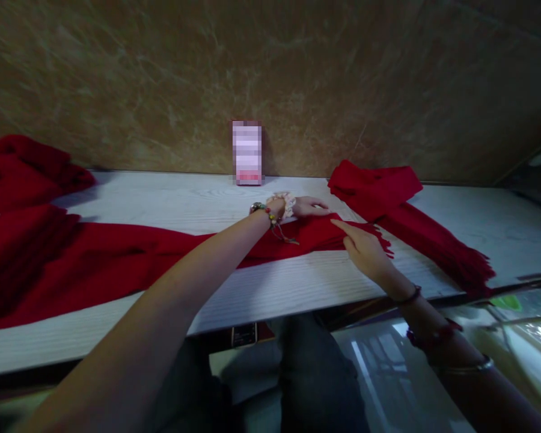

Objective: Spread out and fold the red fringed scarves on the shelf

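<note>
A long red scarf [162, 246] lies stretched across the white wood-grain table [247, 288], its fringed end to the right. My left hand [310, 206] rests at the scarf's upper edge near that end, fingers extended and holding nothing. On the fringed end my right hand [363, 248] touches the cloth with its index finger stretched out; its other fingers are partly hidden. A second red scarf [374, 189], bunched at the top, trails its fringe over the table's front edge on the right.
Folded and piled red cloth [27, 174] lies at the far left. A phone [247, 153] with a blurred screen leans against the brown marbled wall [162, 90]. Another device [244, 335] shows below the table's front edge, near my legs.
</note>
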A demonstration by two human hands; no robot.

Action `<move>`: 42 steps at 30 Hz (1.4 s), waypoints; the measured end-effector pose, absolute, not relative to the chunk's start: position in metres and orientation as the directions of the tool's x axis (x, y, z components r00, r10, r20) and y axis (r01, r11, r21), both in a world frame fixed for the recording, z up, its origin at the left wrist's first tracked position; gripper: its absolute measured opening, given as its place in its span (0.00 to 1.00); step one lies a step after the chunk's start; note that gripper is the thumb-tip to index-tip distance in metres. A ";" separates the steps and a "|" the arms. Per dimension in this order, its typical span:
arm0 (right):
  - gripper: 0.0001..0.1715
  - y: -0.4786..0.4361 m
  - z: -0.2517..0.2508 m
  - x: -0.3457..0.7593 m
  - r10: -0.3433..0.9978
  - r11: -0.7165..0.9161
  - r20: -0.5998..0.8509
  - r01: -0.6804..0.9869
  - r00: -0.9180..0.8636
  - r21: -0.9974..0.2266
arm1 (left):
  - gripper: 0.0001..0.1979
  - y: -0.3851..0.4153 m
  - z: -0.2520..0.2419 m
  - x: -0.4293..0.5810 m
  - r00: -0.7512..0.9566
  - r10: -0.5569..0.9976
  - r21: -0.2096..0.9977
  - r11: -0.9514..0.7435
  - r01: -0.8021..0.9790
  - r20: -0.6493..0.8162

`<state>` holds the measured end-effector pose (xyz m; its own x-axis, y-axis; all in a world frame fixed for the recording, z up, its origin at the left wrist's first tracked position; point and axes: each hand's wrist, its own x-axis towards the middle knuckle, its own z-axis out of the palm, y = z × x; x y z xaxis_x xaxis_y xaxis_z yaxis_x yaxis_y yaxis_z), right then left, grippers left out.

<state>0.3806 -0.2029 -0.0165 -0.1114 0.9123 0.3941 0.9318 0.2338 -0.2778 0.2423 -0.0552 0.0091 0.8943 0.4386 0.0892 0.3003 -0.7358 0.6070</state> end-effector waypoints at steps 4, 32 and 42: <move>0.28 -0.202 -0.010 0.371 0.926 0.255 0.357 0.896 -0.119 -0.363 | 0.20 -0.047 0.003 0.220 0.889 0.457 0.650 -0.683 0.334 0.024; 0.24 -0.138 0.005 0.384 0.931 0.094 0.246 0.475 0.268 -0.875 | 0.31 -0.063 -0.003 0.189 0.835 0.550 0.693 -0.599 0.400 -0.006; 0.22 -0.125 -0.031 0.398 0.952 -0.002 0.193 0.633 0.238 -0.774 | 0.32 -0.132 -0.023 0.190 0.731 0.667 0.153 -0.744 0.650 0.143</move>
